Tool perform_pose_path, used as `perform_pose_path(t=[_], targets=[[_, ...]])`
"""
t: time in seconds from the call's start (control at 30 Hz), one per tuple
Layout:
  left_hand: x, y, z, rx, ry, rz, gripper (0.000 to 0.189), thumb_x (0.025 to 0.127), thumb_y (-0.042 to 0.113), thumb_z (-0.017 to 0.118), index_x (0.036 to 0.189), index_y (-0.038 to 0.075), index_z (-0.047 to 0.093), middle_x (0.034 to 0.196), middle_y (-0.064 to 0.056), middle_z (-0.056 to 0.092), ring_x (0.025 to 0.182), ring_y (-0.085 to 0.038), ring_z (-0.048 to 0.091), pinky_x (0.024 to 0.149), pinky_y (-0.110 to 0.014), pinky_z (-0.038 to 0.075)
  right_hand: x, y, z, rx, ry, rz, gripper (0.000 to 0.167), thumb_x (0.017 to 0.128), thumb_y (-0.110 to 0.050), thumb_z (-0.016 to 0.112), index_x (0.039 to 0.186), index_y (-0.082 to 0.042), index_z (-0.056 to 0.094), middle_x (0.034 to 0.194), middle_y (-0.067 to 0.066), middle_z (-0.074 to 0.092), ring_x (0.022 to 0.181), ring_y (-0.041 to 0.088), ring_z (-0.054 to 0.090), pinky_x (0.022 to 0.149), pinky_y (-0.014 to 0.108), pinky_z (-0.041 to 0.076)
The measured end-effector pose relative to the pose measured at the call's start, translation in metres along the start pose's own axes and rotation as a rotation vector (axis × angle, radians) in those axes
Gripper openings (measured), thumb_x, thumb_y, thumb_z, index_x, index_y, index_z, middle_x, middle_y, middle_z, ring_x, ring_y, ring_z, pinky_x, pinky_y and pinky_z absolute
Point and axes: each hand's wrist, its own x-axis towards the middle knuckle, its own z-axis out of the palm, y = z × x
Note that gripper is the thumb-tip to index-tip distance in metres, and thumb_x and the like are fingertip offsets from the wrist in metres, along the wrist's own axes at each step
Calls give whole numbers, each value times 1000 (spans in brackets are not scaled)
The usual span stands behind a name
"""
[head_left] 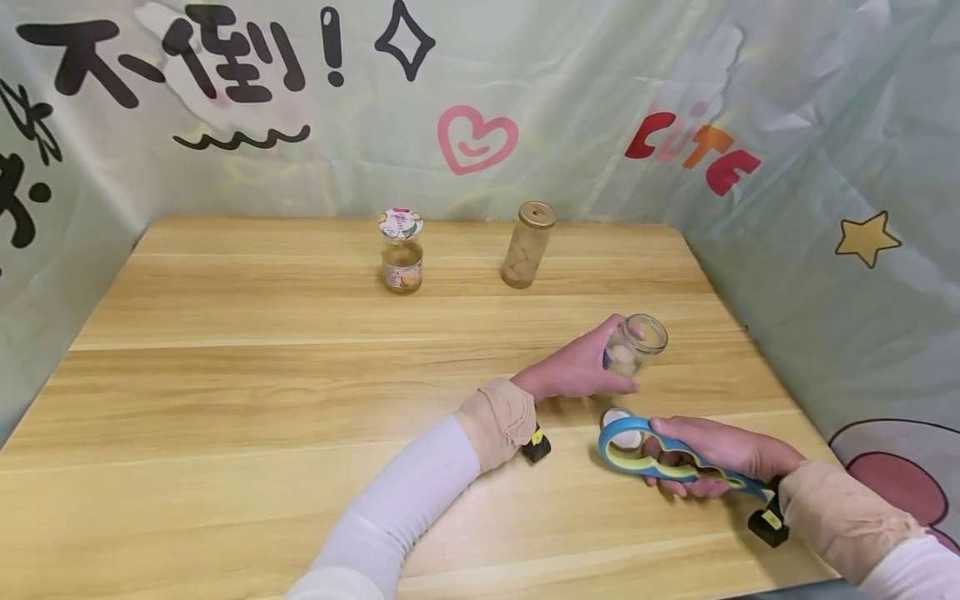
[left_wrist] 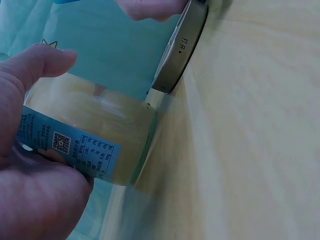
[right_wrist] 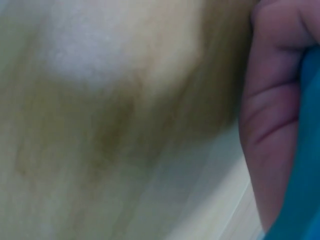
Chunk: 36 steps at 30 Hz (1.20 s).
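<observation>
My left hand (head_left: 585,362) grips a lidless glass jar (head_left: 636,346) with pale round pieces in it. In the left wrist view, the thumb and fingers curl round the jar (left_wrist: 95,130), whose blue label carries a QR code; its base is close to the tabletop. My right hand (head_left: 712,450) holds a blue and yellow jar opener (head_left: 626,471) by its wavy handle, low over the table. A round lid (head_left: 617,419) with a white face lies by the opener's loop, partly covered by it. The left wrist view shows the lid's metal-coloured rim (left_wrist: 181,47).
Toward the back of the wooden table (head_left: 262,375) stand two closed jars: a short jar (head_left: 402,265) with a patterned lid, and a taller jar (head_left: 525,250) with a gold lid. A printed cloth (head_left: 375,167) hangs behind the table and along its sides.
</observation>
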Motion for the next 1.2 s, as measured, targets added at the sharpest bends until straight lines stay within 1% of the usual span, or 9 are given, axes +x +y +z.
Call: perform_pose_path(t=[0.1,0.27,0.5,0.87,1.07,1.2], targets=[[0,1,1,19,8,-1,58,90,13,78,134,20,41,128,-1,57,96,-3,59,84,-15,51,0,-1,1,-5,7,6,72,114,-42,11,115,17,53,83,3,65,50,1,42,47,16,38],[-1,3,1,69,25,-4,59,89,17,80,134,21,42,131,-1,57,101,-3,58,88,-15,49,0,-1,1,-7,10,6,71,114,-41,12,115,17,53,83,3,65,50,1,42,47,16,38],[1,3,5,88,50,2,64,88,20,83,138,20,42,133,-1,60,108,-4,58,95,-15,47,-1,-1,1,-13,10,0,71,114,-42,12,114,16,52,83,3,65,49,1,41,47,16,38],[0,5,8,159,79,-30,69,88,28,83,141,23,40,136,0,60,110,-4,58,95,-18,47,-1,1,-2,-23,-9,-29,72,114,-40,9,114,15,55,84,2,65,51,1,43,47,16,38],[0,5,8,144,74,-25,68,87,29,84,140,23,41,135,1,59,108,-5,58,94,-18,48,-1,1,-1,-23,-1,-20,71,114,-42,10,115,14,55,84,3,65,50,2,42,47,16,38],[-1,6,7,87,58,-34,77,83,30,88,143,28,39,137,5,59,115,-4,57,99,-19,47,-1,2,-1,-19,-10,-35,72,114,-41,9,115,15,54,84,3,65,50,2,42,46,16,38]])
